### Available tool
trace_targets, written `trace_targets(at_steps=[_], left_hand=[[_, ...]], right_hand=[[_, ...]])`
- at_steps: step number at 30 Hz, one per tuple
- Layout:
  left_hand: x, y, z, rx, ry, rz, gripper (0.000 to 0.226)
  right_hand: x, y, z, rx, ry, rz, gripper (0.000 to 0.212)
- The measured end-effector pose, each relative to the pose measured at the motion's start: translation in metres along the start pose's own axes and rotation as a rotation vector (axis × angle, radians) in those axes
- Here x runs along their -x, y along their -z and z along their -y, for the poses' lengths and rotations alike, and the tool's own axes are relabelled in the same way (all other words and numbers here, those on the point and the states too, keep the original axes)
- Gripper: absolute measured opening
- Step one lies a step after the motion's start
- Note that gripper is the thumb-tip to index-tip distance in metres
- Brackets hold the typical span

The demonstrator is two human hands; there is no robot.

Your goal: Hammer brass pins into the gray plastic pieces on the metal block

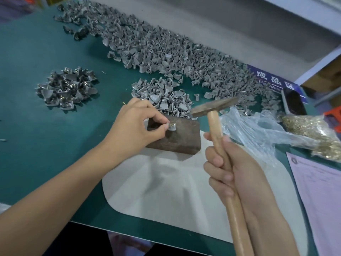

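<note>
On the green tabletop (46, 137), a dark rusty rectangular metal block (177, 137) carries a small gray plastic piece (171, 126) with a brass pin showing in it, pinched by the left hand (140, 124) between thumb and fingers. The right hand (232, 170) has its fingers wrapped tight around the wooden handle of a steel-headed hammer (214, 108), whose head hangs above the block's right end. A long heap of loose gray plastic parts (166, 48) lies behind.

A green worktop (36, 111) fills the view under soft, even light. Behind it runs a grey wall (212, 23). Right of the worktop stands white shelving (321, 58).

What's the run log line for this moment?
left hand pinches gray piece on block | right hand grips hammer, raised | pin not yet struck
</note>
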State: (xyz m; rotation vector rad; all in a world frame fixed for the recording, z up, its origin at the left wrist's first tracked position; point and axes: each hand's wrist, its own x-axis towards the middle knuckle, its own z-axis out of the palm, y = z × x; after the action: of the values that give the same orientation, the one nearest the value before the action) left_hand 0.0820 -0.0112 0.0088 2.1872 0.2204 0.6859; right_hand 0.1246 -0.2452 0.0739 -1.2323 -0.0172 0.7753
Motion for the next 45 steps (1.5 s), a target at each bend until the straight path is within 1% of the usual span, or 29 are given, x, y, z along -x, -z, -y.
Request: trace_targets(at_steps=[2,4,7,12,15,17,21,24,27,29,31,33,37,40,42,45], left_hand=[[0.0,-0.001,-0.001,0.006,0.003,-0.007,0.007],[0.0,-0.001,-0.002,0.009,0.006,-0.012,0.01],[-0.001,-0.002,-0.003,0.001,0.009,-0.009,0.01],[-0.001,-0.001,-0.002,0.013,-0.011,0.004,0.009],[-0.002,-0.001,-0.004,0.002,-0.008,-0.001,0.011],[-0.002,0.0,-0.003,0.003,-0.013,-0.003,0.013],[-0.002,0.0,-0.002,0.007,-0.034,0.005,0.011],[-0.001,0.0,-0.002,0.006,-0.028,0.003,0.01],[-0.001,0.0,-0.002,-0.005,-0.044,0.005,0.008],[-0.001,0.0,-0.002,-0.007,-0.047,0.007,0.007],[-0.001,0.0,-0.002,-0.002,-0.036,0.005,0.008],[-0.001,0.0,-0.002,0.003,-0.025,0.005,0.009],[-0.001,0.0,-0.002,0.001,-0.026,0.012,0.008],[-0.001,0.001,-0.002,0.0,-0.016,0.014,0.009],[-0.001,0.001,-0.003,-0.007,-0.025,0.013,0.007],[0.0,0.003,-0.003,-0.004,-0.023,0.015,0.005]], right_hand=[[0.001,-0.008,-0.003,0.105,-0.021,0.044,0.035],[0.0,-0.015,-0.006,0.191,-0.009,0.038,0.035],[-0.001,-0.02,-0.007,0.215,0.009,0.025,0.034],[0.001,-0.023,-0.011,0.252,0.114,-0.002,0.033],[0.0,-0.021,-0.012,0.309,0.066,-0.009,0.032],[0.001,-0.019,-0.012,0.345,0.066,-0.002,0.031],[0.004,-0.018,-0.012,0.366,0.154,0.017,0.03],[0.003,-0.018,-0.01,0.412,0.098,0.042,0.029],[0.005,-0.019,-0.009,0.412,0.142,0.043,0.026],[0.006,-0.021,-0.011,0.393,0.174,0.028,0.029],[0.005,-0.02,-0.013,0.405,0.144,0.021,0.026],[0.004,-0.018,-0.014,0.429,0.115,0.031,0.029],[0.005,-0.017,-0.015,0.419,0.159,0.018,0.03],[0.003,-0.014,-0.013,0.469,0.114,0.052,0.028],[0.003,-0.013,-0.011,0.485,0.128,0.058,0.026],[0.003,-0.013,-0.014,0.468,0.206,0.035,0.038]])
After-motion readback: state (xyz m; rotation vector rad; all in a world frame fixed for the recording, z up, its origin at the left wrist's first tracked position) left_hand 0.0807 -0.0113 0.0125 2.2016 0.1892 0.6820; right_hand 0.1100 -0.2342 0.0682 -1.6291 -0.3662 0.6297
